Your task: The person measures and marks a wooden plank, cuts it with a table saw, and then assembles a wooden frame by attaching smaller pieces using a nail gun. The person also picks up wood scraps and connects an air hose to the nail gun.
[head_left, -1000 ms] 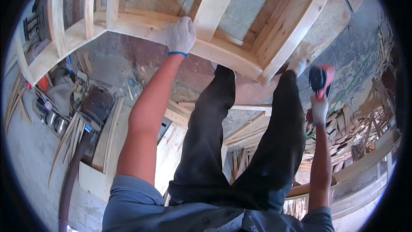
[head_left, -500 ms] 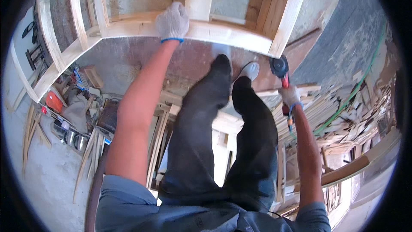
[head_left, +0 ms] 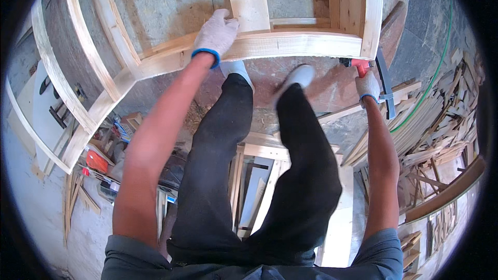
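A large frame of pale timber (head_left: 295,45) spans the upper part of the view, its front rail running across above my feet. My left hand (head_left: 215,35), in a white knit glove with a blue cuff, grips that rail beside a wide crosspiece (head_left: 248,2). My right hand (head_left: 368,86), gloved too, is closed round the handle of a red and black nail gun (head_left: 359,64). The gun is at the frame's right corner, just under the rail end, its long dark magazine (head_left: 385,83) pointing toward me. The rail partly hides its nose, so contact cannot be made out.
Scrap wood strips (head_left: 436,116) lie heaped at the right, with a green hose (head_left: 438,78) running past. Another wooden frame (head_left: 267,151) is under my legs. At the left are an orange bag (head_left: 97,161) and clutter. A reddish board (head_left: 340,85) lies under the front rail.
My right hand has brought the nail gun up and turned it to the frame's corner. My left hand still grips the rail, now nearer the wide crosspiece. My feet have shifted left, stepping.
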The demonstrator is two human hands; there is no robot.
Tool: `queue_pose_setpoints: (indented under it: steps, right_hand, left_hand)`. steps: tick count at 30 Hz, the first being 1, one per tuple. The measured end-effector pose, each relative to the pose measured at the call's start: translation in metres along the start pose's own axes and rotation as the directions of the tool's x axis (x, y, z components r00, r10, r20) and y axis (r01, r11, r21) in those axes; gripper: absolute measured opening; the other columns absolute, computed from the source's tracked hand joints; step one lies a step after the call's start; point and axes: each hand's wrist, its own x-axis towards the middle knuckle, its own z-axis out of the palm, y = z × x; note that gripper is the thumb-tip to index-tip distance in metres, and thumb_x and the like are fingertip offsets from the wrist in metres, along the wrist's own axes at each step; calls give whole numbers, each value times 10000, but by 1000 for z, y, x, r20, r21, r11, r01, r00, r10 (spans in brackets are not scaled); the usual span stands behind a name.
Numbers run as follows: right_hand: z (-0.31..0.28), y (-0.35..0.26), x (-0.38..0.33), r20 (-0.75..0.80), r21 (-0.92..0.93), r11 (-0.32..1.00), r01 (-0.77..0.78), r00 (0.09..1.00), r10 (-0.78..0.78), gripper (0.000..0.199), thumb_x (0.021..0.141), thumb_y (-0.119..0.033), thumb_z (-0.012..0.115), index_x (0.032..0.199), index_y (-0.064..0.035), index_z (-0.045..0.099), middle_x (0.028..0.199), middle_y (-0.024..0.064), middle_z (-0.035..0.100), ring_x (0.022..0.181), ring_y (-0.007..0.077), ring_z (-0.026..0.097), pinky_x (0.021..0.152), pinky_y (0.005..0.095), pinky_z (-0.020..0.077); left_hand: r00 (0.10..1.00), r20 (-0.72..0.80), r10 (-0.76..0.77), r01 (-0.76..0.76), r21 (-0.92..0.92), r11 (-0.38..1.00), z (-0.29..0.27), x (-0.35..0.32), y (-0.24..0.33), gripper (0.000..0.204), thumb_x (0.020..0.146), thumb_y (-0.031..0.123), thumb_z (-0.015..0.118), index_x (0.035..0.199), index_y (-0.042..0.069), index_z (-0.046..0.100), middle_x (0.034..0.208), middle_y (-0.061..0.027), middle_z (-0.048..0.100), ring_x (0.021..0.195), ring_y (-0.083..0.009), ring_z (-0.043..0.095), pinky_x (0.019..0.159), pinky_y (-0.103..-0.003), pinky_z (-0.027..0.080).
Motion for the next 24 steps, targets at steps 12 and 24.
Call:
queue_pose_setpoints:
  steps: [12, 24]
  right_hand:
    - [-85, -85, -109, -127, 654, 685, 321, 939, -319, 253, 950, -182, 688, 1133, -12, 729, 996, 130, 760, 893, 236, 729, 812, 331, 561]
    - [-56, -318, 76, 586, -176, -70, 982, 47, -809, 226, 917, -160, 626, 1074, -34, 730, 1065, 139, 738, 895, 279, 691, 815, 369, 574]
  left_hand:
    - [749, 660, 57, -116, 46, 992, -5, 58, -32, 594, 914, 412, 660, 1287, -47, 614, 1267, -229, 666, 1191, -314, 613, 1015, -384, 449]
    - [640, 720, 268, -302, -85, 950, 30, 76, -53, 583, 912, 459, 653, 1353, 78, 626, 1337, -189, 649, 1218, -337, 610, 1045, -400, 455]
